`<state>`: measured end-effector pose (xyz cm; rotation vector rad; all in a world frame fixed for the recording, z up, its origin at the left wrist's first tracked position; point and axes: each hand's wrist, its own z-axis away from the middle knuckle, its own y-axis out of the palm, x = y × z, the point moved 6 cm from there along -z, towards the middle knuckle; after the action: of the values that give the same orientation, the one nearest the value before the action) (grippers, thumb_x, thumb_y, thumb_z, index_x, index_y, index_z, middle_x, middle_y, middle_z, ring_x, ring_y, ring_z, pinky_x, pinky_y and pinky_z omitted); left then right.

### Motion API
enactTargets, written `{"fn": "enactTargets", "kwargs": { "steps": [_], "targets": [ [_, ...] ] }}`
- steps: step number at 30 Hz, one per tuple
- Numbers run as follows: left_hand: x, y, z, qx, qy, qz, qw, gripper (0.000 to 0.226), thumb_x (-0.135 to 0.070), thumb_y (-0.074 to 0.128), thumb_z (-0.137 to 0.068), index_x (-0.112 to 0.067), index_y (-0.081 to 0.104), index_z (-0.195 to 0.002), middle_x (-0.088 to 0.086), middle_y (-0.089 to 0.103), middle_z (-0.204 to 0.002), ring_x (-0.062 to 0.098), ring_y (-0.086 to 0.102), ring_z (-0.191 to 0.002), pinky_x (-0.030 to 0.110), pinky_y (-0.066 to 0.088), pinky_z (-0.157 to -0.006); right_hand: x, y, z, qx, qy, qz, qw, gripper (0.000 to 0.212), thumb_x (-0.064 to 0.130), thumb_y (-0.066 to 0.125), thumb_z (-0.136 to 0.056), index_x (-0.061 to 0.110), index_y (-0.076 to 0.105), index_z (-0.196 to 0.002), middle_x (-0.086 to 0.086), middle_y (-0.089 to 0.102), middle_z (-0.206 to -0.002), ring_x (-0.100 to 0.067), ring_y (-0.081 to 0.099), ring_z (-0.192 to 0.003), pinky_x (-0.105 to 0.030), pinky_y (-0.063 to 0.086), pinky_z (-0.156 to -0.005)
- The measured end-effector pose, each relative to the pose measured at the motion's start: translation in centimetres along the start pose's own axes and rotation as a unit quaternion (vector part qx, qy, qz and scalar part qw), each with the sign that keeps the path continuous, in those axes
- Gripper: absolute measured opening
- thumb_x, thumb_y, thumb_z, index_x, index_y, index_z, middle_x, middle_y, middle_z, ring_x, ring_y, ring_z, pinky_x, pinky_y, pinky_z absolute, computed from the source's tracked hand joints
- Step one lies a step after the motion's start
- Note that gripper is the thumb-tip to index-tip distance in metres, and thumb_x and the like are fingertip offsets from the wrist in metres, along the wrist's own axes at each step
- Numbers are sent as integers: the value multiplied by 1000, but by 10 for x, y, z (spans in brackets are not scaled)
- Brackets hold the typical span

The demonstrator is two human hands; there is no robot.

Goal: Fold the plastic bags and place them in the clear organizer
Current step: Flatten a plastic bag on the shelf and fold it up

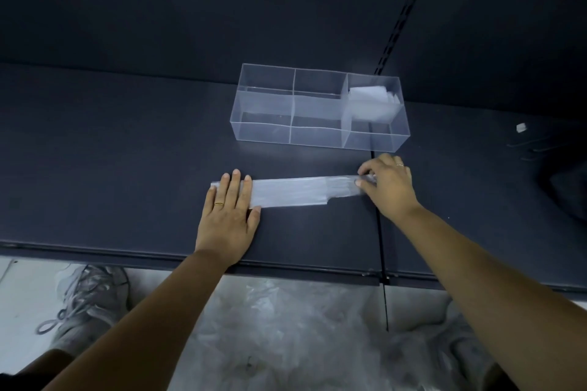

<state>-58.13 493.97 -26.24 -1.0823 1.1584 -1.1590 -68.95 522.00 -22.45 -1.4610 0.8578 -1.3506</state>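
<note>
A clear plastic bag (295, 192), folded into a long narrow strip, lies flat on the dark shelf (127, 152). My left hand (230, 214) presses its left end down with straight fingers. My right hand (387, 186) pinches the strip's right end between thumb and fingers. Behind the strip stands the clear organizer (317, 108) with several compartments. Folded bags (371, 101) sit in its back right compartment; the other compartments look bare.
A heap of loose plastic bags (301, 333) lies on the floor below the shelf's front edge (127, 252). A grey shoe (85, 298) is at lower left. A small white piece (521, 127) and thin wire hooks (536, 146) lie at right on the shelf.
</note>
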Motion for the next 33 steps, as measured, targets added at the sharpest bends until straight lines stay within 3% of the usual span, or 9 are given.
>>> {"fn": "enactTargets", "kwargs": {
  "steps": [5, 8, 13, 18, 21, 25, 28, 31, 33],
  "targets": [
    [1, 1, 0, -1, 2, -17, 1000, 74, -53, -14, -86, -17, -9, -151, 7, -6, -161, 23, -8, -148, 37, -9, -118, 10, 4, 1, 47, -27, 22, 998, 8, 13, 57, -92, 14, 63, -87, -2, 52, -109, -22, 44, -105, -29, 33, -91],
    [2, 0, 0, 0, 20, -21, 1000, 72, -54, -12, -87, -18, -10, -149, 7, -4, -161, 23, -8, -148, 36, -9, -118, 11, -2, 7, 115, -14, -77, 990, 12, 9, 49, -94, 15, 57, -88, -1, 57, -100, -15, 54, -90, -23, 43, -75],
    [7, -6, -6, 0, 97, -26, 995, 75, -58, -9, -91, -17, 3, -152, 8, 6, -161, 22, 2, -148, 37, -2, -120, -4, 1, 39, 288, 129, -324, 892, 15, 7, 58, -92, 13, 52, -105, -9, 68, -81, -13, 61, -62, -19, 47, -55],
    [6, -18, -9, -6, 174, -85, 981, 78, -62, -6, -93, -14, 14, -152, 12, 14, -159, 28, 14, -147, 46, 11, -120, -15, 5, 68, 402, 203, -336, 827, 20, 7, 67, -87, 11, 64, -106, -2, 64, -84, -9, 58, -71, -18, 48, -58],
    [-22, -23, 2, 8, 187, -60, 980, 92, -74, 14, -85, -11, 11, -152, 10, 5, -160, 27, 1, -148, 43, 0, -120, -13, 5, 85, 441, 221, -326, 807, 9, 9, 69, -85, 14, 61, -88, 0, 56, -75, -8, 50, -67, -17, 45, -58],
    [-110, -14, 46, 48, 211, 155, 964, 109, -70, 54, -76, -12, 2, -152, 2, -6, -159, 16, -10, -147, 32, -8, -119, 9, -1, 105, 491, 207, -350, 770, 16, 13, 71, -83, 16, 55, -85, 3, 53, -71, -8, 46, -66, -17, 42, -56],
    [-154, -27, 67, -13, 141, 326, 935, 86, -41, 68, -82, -13, 23, -150, -2, 19, -157, 11, 13, -146, 27, 6, -120, 32, -13, 117, 536, 162, -367, 742, 26, 27, 78, -77, 16, 57, -88, 1, 57, -72, -7, 49, -63, -17, 42, -54],
    [-155, -40, 68, -66, -4, 513, 856, 36, -13, 58, -93, -15, 60, -129, 0, 61, -128, 13, 56, -118, 25, 37, -106, 42, -30, 111, 512, 146, -392, 750, 38, 52, 74, -74, 17, 60, -81, 1, 55, -68, -8, 45, -58, -18, 41, -54],
    [-147, -41, 66, -31, -79, 620, 780, 21, -13, 52, -97, -17, 71, -105, -2, 67, -96, 12, 60, -87, 26, 45, -87, 34, -37, 96, 410, 168, -416, 795, 38, 54, 65, -77, 16, 59, -82, 0, 57, -72, -9, 44, -57, -20, 41, -55]
  ]
}}
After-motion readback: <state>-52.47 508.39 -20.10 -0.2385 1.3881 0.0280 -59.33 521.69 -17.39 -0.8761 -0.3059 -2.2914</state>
